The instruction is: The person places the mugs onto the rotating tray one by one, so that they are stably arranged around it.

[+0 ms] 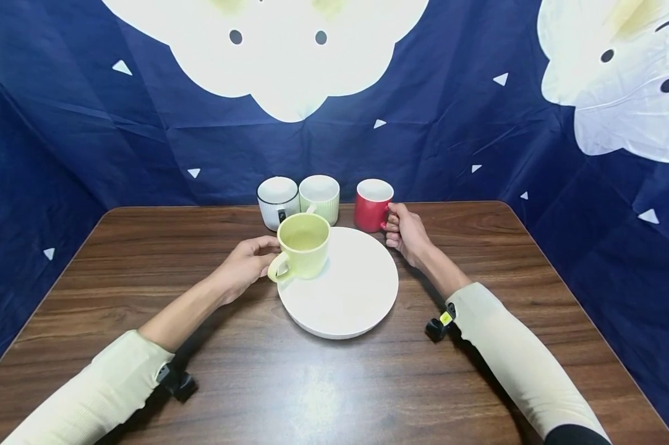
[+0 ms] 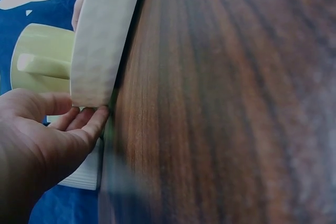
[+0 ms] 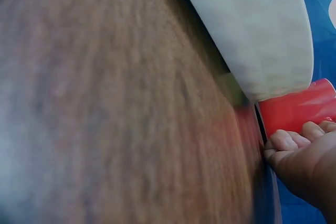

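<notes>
Left hand (image 1: 245, 262): fingers loosely bent, touching the yellow mug (image 1: 303, 246)
Yellow mug: upright on the white plate's (image 1: 357, 296) left edge
Right hand (image 1: 405, 233): fingers curled round the red mug's (image 1: 371, 205) handle
Red mug: on the table (image 1: 479, 259), just behind the plate

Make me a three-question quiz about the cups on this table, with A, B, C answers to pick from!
1. Where is the yellow-green cup?
A. on the white plate
B. under the table
C. inside the red cup

2. How many cups are there?
A. two
B. four
C. six

3. What is the right hand doing?
A. lying flat on the table
B. gripping the red cup's handle
C. lifting the plate

Answers:
1 A, it stands on the plate's left edge.
2 B, yellow-green, red, a white cup with a dark rim and a pale ribbed cup.
3 B, its fingers curl at the handle.
</notes>
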The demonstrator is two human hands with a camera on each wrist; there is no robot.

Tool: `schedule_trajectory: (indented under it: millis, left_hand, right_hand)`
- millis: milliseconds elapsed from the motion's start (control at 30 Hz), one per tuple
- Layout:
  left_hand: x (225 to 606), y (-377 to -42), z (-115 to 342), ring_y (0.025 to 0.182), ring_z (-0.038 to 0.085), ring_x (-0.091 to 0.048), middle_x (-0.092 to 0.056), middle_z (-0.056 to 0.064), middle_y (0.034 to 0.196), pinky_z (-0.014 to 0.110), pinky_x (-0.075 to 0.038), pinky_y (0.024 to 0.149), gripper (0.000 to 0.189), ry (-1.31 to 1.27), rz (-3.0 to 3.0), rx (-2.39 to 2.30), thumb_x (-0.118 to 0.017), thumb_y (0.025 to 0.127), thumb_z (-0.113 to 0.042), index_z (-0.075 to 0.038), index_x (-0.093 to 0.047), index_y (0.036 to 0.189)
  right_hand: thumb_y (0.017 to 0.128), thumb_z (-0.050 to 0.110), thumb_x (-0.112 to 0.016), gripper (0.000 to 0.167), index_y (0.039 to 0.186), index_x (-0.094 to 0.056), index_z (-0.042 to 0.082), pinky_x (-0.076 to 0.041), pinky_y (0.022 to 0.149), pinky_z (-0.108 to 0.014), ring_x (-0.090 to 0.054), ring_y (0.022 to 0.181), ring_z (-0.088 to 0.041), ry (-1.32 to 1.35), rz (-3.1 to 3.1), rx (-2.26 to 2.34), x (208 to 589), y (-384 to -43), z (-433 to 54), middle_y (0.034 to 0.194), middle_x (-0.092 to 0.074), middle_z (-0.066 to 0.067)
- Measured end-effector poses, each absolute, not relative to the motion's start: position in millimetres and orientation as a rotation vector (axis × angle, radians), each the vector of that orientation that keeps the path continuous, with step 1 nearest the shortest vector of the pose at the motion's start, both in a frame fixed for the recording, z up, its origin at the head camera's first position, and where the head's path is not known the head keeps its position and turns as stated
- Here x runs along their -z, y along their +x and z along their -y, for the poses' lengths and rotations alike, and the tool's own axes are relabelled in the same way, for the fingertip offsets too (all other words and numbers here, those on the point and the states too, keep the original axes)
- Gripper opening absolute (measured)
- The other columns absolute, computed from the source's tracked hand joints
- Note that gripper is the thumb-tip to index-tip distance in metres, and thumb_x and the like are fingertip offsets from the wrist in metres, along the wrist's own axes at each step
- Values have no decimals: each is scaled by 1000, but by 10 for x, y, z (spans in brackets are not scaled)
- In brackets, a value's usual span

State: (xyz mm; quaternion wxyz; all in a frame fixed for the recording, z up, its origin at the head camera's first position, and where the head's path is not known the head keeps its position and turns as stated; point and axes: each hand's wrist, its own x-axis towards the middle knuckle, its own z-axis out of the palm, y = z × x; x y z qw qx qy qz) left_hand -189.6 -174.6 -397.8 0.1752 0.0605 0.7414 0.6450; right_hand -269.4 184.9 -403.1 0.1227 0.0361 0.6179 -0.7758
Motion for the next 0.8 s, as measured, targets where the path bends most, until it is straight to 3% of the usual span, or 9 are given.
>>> schedule_trajectory:
  millis: [433, 800]
  left_hand:
    - [3982, -1837, 1759, 111, 1, -71, -61, 15, 146, 19, -62, 100, 45, 145, -2102, -1852, -51, 119, -12, 11, -50, 158]
    - [3956, -1658, 1837, 119, 3, -71, -59, 22, 152, 25, -63, 106, 43, 136, -2112, -1873, -48, 118, -6, 8, -46, 159]
  right_hand:
    - [116, 32, -45, 54, 64, -33, 22, -21, 52, -21, -24, 54, -6, 114, -1787, 2290, 3943, -2558, -2001, 63, -32, 13]
    - [117, 31, -42, 55, 64, -32, 22, -16, 58, -25, -18, 60, -12, 71, -1768, 2312, 3859, -2440, -2061, 62, -31, 12]
